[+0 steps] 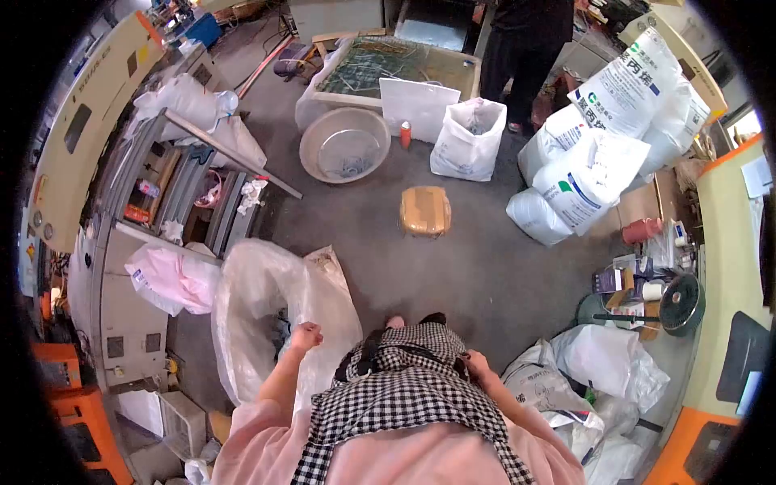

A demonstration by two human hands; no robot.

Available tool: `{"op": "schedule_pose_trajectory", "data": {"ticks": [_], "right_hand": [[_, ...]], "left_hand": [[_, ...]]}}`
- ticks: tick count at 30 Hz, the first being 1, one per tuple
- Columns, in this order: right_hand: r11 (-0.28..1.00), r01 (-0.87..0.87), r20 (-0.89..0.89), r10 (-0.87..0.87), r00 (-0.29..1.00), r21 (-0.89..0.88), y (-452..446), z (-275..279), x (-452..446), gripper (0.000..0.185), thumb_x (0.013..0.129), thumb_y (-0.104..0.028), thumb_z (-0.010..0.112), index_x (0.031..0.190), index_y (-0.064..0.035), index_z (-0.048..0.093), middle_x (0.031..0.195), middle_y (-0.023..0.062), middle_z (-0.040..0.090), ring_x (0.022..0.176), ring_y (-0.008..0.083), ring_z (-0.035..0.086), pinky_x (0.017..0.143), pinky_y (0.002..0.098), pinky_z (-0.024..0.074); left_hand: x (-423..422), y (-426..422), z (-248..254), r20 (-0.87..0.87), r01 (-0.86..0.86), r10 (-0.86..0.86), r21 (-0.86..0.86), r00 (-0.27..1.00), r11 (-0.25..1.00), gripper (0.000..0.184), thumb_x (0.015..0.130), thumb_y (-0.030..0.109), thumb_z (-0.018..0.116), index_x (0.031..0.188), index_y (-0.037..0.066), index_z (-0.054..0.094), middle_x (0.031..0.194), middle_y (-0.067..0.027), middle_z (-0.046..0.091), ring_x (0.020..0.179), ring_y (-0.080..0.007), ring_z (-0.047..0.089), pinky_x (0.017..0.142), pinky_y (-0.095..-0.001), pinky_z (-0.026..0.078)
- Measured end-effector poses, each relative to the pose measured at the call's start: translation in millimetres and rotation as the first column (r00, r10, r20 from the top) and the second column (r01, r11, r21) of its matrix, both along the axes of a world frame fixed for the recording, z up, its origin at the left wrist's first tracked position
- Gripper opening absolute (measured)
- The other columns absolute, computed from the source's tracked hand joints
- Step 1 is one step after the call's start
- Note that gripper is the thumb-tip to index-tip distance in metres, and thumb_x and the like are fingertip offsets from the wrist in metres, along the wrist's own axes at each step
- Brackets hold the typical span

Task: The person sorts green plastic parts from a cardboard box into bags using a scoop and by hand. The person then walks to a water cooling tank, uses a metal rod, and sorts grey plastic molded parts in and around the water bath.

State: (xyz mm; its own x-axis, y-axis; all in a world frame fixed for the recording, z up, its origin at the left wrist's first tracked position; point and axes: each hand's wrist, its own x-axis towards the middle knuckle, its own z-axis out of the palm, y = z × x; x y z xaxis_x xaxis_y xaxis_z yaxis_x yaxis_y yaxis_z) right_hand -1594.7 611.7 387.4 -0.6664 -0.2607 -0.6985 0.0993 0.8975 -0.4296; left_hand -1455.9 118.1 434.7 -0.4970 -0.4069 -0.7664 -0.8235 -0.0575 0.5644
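Observation:
My left hand (305,335) is raised over the near edge of a large clear plastic bag (335,311), its fingers curled closed. Whatever may be inside that fist is too small to make out. Inside the bag's mouth some dark pieces (280,330) show. My right hand (478,364) is at the right side of my black-and-white checked apron (412,396), fingers curled in against the cloth. Part of those fingers is hidden, so I cannot see what they grip.
A tape-covered stool (425,211) stands ahead, beyond it a round basin (345,145), a white sack (470,139) and a water-filled tub (396,69). A person in dark clothes (525,48) stands behind. Stacked sacks (594,178) and a fan (681,305) are right; a metal rack (194,186) is left.

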Motion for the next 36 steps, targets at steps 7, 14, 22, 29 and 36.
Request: {"op": "schedule_pose_trajectory", "data": {"ticks": [7,14,22,29,36], "right_hand": [[0.982,-0.153,0.071,0.146,0.987,0.110,-32,-19,-154,0.031,0.082,-0.029,0.046,0.092,-0.0033,0.061,0.093,0.0202,0.060,0.090,0.0363,0.056,0.077,0.0431,0.0447],[0.977,-0.186,-0.196,0.203,0.959,0.101,-80,-5,-341,0.027,0.075,-0.030,0.056,0.083,-0.0058,0.065,0.082,0.0141,0.064,0.079,0.0283,0.063,0.073,0.0369,0.0486],[0.975,0.217,-0.142,-0.220,0.965,-0.039,-203,-19,-449,0.027,0.077,-0.029,0.056,0.086,-0.0051,0.064,0.085,0.0142,0.064,0.080,0.0267,0.061,0.073,0.0356,0.0476],[0.981,0.035,-0.031,-0.029,0.999,0.193,-352,-6,-408,0.027,0.074,-0.025,0.048,0.088,-0.0092,0.065,0.094,0.0190,0.061,0.088,0.0354,0.058,0.078,0.0430,0.0454],[0.984,-0.148,-0.179,0.128,0.976,-0.103,-452,-6,-456,0.026,0.080,-0.023,0.051,0.100,-0.0099,0.060,0.093,0.0211,0.060,0.085,0.0380,0.057,0.075,0.0421,0.0452]], "left_hand": [[-97,-35,-46,-0.079,-0.189,0.203,0.150,0.976,0.970,0.016,0.081,0.019,0.055,0.085,0.004,0.059,0.069,-0.0098,0.062,0.058,-0.0179,0.060,0.050,-0.0300,0.048],[-138,-29,-68,0.067,-0.177,0.164,0.383,0.984,0.906,0.019,0.073,0.013,0.057,0.089,0.002,0.059,0.071,-0.0090,0.062,0.062,-0.0219,0.060,0.054,-0.0346,0.047],[-238,-110,-47,0.145,0.428,-0.412,-0.110,0.900,0.897,0.028,0.076,0.028,0.061,0.092,0.005,0.064,0.084,-0.0155,0.064,0.079,-0.0273,0.062,0.070,-0.0348,0.048],[-318,-300,-44,-0.059,0.012,-0.006,0.104,0.998,0.994,0.018,0.081,0.013,0.056,0.086,-0.004,0.060,0.066,-0.0118,0.061,0.056,-0.0189,0.060,0.049,-0.0326,0.050],[-385,-408,-8,-0.123,-0.409,0.412,0.047,0.903,0.911,0.012,0.079,0.006,0.053,0.069,-0.001,0.054,0.055,-0.0084,0.055,0.047,-0.0141,0.051,0.040,-0.0277,0.039]]}}
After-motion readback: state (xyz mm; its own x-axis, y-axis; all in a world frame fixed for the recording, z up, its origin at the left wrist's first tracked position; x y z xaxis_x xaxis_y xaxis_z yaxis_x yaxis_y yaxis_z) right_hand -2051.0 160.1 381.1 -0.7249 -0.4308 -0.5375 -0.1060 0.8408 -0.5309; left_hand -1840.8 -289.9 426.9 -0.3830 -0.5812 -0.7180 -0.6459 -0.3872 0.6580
